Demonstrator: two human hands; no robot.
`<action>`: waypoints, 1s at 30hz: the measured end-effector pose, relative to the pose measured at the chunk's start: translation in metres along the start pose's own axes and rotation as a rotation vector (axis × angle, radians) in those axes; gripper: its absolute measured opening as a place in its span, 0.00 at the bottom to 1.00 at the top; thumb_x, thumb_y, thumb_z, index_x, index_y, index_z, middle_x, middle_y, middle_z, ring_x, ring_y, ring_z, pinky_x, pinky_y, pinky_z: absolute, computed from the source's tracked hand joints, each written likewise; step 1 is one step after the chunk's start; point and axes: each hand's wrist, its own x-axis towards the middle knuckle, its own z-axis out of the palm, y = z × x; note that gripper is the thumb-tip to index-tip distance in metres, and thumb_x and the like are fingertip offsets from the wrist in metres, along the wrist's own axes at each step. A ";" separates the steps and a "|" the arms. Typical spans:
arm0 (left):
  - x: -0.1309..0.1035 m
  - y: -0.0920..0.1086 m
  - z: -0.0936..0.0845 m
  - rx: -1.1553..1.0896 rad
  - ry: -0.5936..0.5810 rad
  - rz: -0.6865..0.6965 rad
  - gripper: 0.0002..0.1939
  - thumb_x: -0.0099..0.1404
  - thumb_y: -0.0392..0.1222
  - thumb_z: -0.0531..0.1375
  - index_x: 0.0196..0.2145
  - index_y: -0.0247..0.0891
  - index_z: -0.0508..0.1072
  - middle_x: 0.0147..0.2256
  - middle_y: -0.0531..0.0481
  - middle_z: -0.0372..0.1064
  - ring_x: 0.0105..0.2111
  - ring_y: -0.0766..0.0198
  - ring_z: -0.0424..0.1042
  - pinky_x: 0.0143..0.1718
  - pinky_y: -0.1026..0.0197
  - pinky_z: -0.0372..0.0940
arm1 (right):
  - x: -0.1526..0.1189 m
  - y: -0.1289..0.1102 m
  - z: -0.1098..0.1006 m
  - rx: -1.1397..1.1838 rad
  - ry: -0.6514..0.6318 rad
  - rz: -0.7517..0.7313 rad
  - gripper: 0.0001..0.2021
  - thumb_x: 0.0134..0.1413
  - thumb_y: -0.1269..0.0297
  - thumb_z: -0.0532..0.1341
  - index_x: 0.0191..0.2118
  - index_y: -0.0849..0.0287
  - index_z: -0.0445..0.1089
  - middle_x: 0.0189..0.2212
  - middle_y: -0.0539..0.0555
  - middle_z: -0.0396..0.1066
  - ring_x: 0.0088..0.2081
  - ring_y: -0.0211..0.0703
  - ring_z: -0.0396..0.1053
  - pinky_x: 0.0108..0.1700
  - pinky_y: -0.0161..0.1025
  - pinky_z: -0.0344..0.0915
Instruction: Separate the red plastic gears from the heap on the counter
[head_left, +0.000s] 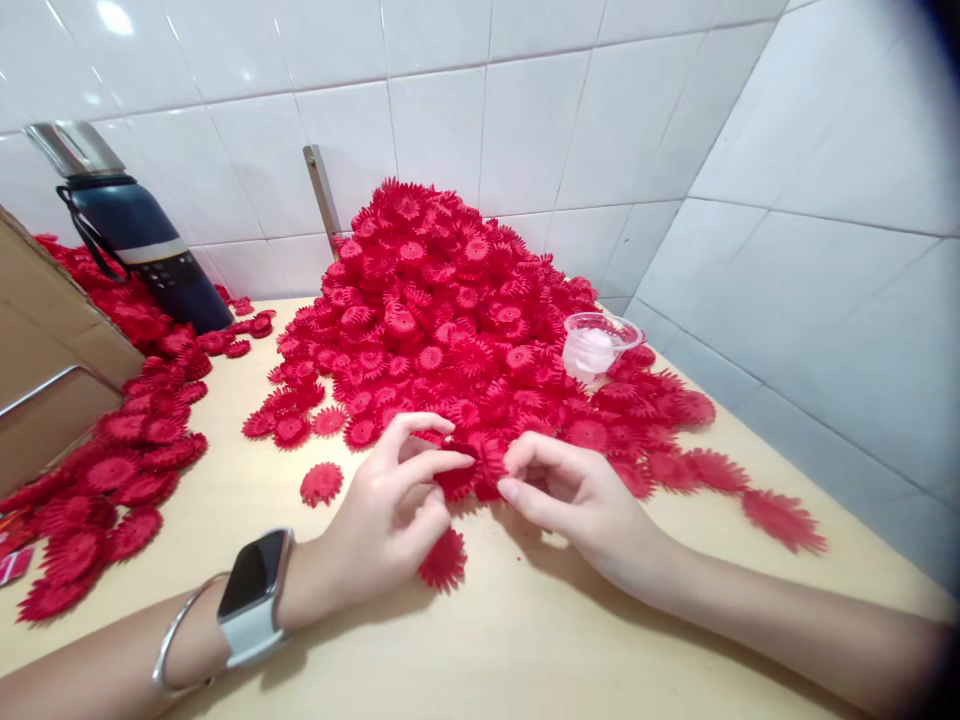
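Before the big pile, my left hand (401, 495) has its fingers curled against a red fringed flower disc (459, 482), partly hidden by the fingers. My right hand (577, 510) faces it from the other side, thumb and index finger pinched together at the edge of the red pieces. What lies inside that pinch is too small to make out. Another red disc (444, 560) rests on the table under my left hand, and a single one (322, 484) lies to its left. The heaped red flower discs (442, 300) rise directly behind both hands.
A clear plastic cup (591, 350) with something whitish inside sits on the pile's right. At left stand a dark blue bottle (154, 235), a cardboard box (56, 350) and more red discs (112, 470). White tiled walls (525, 120) bound the table (525, 650) behind and right.
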 end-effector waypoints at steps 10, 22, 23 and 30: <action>-0.002 -0.001 0.002 -0.052 -0.027 0.013 0.06 0.60 0.31 0.55 0.32 0.36 0.71 0.44 0.44 0.59 0.43 0.61 0.66 0.44 0.59 0.64 | -0.002 -0.003 0.005 -0.098 -0.008 -0.073 0.06 0.52 0.66 0.57 0.28 0.58 0.58 0.22 0.45 0.58 0.24 0.32 0.57 0.25 0.30 0.55; -0.001 0.002 0.002 -0.048 -0.095 -0.029 0.04 0.59 0.33 0.55 0.31 0.35 0.70 0.42 0.44 0.60 0.41 0.61 0.67 0.42 0.59 0.66 | -0.002 -0.005 0.006 -0.387 -0.145 -0.097 0.12 0.54 0.69 0.51 0.21 0.59 0.53 0.17 0.44 0.53 0.20 0.32 0.51 0.22 0.31 0.48; -0.001 0.002 0.002 -0.047 -0.090 -0.031 0.03 0.59 0.33 0.56 0.31 0.35 0.70 0.42 0.44 0.60 0.41 0.61 0.67 0.42 0.59 0.66 | -0.002 -0.005 0.005 -0.378 -0.146 -0.090 0.12 0.55 0.68 0.50 0.21 0.59 0.53 0.18 0.44 0.53 0.20 0.32 0.51 0.22 0.31 0.48; 0.002 -0.001 0.001 -0.019 -0.008 -0.092 0.04 0.60 0.37 0.57 0.34 0.39 0.71 0.41 0.47 0.62 0.43 0.60 0.65 0.45 0.57 0.63 | -0.002 -0.005 0.003 -0.345 -0.078 -0.079 0.16 0.56 0.63 0.52 0.19 0.59 0.50 0.18 0.44 0.49 0.21 0.32 0.48 0.22 0.32 0.47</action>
